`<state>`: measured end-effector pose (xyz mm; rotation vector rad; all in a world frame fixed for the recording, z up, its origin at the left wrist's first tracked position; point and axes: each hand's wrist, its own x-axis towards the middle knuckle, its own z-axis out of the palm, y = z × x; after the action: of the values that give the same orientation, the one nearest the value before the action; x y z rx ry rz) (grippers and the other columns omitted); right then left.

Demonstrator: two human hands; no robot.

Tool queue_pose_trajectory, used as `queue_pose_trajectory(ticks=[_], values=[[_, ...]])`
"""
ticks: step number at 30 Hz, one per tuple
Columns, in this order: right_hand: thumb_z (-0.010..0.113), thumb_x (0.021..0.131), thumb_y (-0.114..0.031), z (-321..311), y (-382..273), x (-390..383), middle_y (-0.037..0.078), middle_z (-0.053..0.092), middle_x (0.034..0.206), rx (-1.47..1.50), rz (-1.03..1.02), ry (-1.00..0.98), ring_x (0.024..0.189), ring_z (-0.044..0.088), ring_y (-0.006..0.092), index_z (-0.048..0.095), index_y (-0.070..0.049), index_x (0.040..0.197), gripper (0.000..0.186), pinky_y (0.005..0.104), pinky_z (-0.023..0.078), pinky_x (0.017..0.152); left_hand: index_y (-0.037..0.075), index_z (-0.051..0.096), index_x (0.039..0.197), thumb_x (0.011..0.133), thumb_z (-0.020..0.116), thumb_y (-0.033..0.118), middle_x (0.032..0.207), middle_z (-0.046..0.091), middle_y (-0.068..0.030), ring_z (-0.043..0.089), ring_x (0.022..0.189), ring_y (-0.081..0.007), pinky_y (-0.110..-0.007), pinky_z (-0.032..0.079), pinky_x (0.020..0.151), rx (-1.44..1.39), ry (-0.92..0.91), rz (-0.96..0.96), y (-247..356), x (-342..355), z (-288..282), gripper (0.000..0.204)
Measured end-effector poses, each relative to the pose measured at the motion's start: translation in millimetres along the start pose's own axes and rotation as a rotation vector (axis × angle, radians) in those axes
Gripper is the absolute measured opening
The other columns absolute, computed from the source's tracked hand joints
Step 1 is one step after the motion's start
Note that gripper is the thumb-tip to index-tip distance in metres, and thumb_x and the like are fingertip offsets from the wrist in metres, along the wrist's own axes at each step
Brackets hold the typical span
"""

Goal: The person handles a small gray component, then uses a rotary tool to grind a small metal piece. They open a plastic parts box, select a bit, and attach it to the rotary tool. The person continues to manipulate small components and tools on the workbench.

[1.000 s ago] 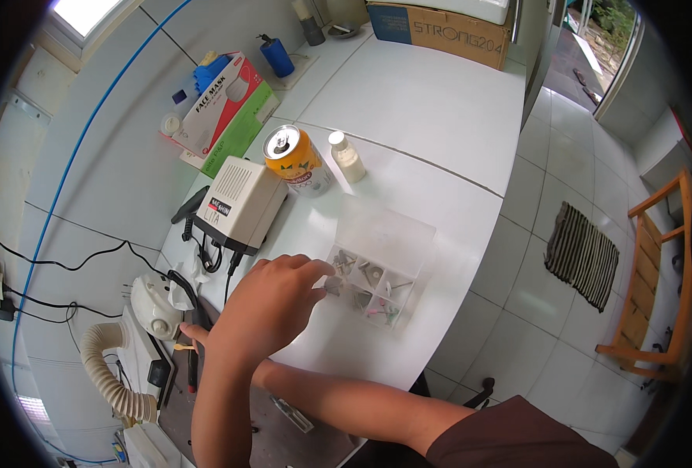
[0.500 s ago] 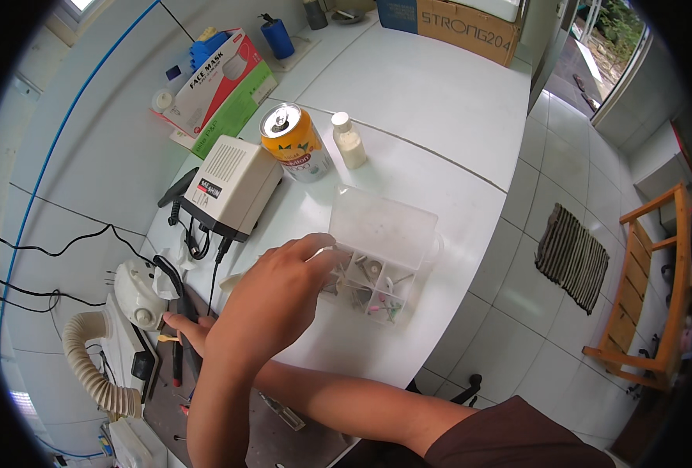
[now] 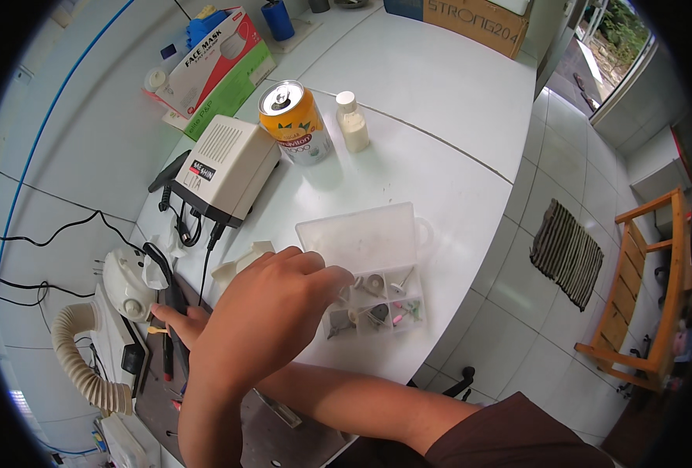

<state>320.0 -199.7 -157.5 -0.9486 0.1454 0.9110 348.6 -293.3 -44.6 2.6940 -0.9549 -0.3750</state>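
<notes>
Box of clear plastic compartments (image 3: 361,236), lid raised, had just been turned near the glossy white surface's (image 3: 439,168) right edge, its grey wheel-shaped bits (image 3: 375,285) thereby better exposed. Over its left side the left hand (image 3: 274,308) was held bent; whether anything was pinched could not be told, nor could the right hand's (image 3: 184,322) grip, beside a rounded white unit (image 3: 125,286).

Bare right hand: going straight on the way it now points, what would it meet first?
The bare right hand would probably meet the white, rounded machine just ahead in the picture; depth is unclear, so the gap could be larger.
</notes>
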Motion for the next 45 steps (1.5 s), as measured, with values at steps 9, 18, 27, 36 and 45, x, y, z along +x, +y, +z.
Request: queue_pose_trajectory(ticks=[9,18,27,36,45], values=[[0.072,0.08,-0.066,13,24,20,0.006,0.062,0.082,0.039,-0.117,0.071,0.071,0.057,0.0197,0.065,0.0,0.088,0.067,0.0322,0.046,0.069,0.01,0.074,0.094,0.08,0.074,0.005,0.077,0.061,-0.0056,0.062,0.078,-0.0255,-0.039,0.052,0.067,0.012,0.049,0.053,-5,0,3,0.014],[0.066,0.08,-0.068,-7,0,5,0.017,0.066,0.091,0.09,-0.136,-0.055,0.084,0.064,0.0264,0.066,0.008,0.094,0.078,0.0345,0.048,0.078,0.007,0.07,0.082,0.07,0.064,-0.005,0.079,0.062,-0.0083,0.06,0.066,-0.0248,-0.036,0.046,0.058,-0.132,0.487,0.27,37,-38,-28,0.018],[0.063,0.08,-0.069,1,-2,1,0.02,0.067,0.088,0.03,-0.192,-0.058,0.083,0.065,0.0286,0.066,0.009,0.092,0.079,0.038,0.05,0.076,0.006,0.06,0.075,0.066,0.067,0.006,0.072,0.063,-0.0117,0.065,0.064,-0.0259,-0.035,0.049,0.052,-0.079,0.599,0.408,73,-84,-32,0.012],[0.065,0.082,-0.066,1,-3,-1,0.005,0.058,0.064,0.156,-0.128,-0.062,0.061,0.055,0.0153,0.063,-0.002,0.069,0.065,0.0319,0.044,0.06,0.008,0.06,0.094,0.063,0.069,0.003,0.074,0.061,-0.0088,0.062,0.063,-0.0249,-0.036,0.05,0.054,-0.245,0.397,0.422,64,-89,-46,0.033],[0.066,0.082,-0.066,2,4,-7,0.001,0.056,0.061,0.0,-0.141,-0.079,0.059,0.053,0.0154,0.061,-0.005,0.066,0.063,0.0318,0.043,0.059,0.01,0.071,0.092,0.069,0.066,0.002,0.078,0.059,-0.0044,0.06,0.068,-0.0225,-0.035,0.047,0.059,0.039,0.046,0.156,23,-52,-29,0.024]])
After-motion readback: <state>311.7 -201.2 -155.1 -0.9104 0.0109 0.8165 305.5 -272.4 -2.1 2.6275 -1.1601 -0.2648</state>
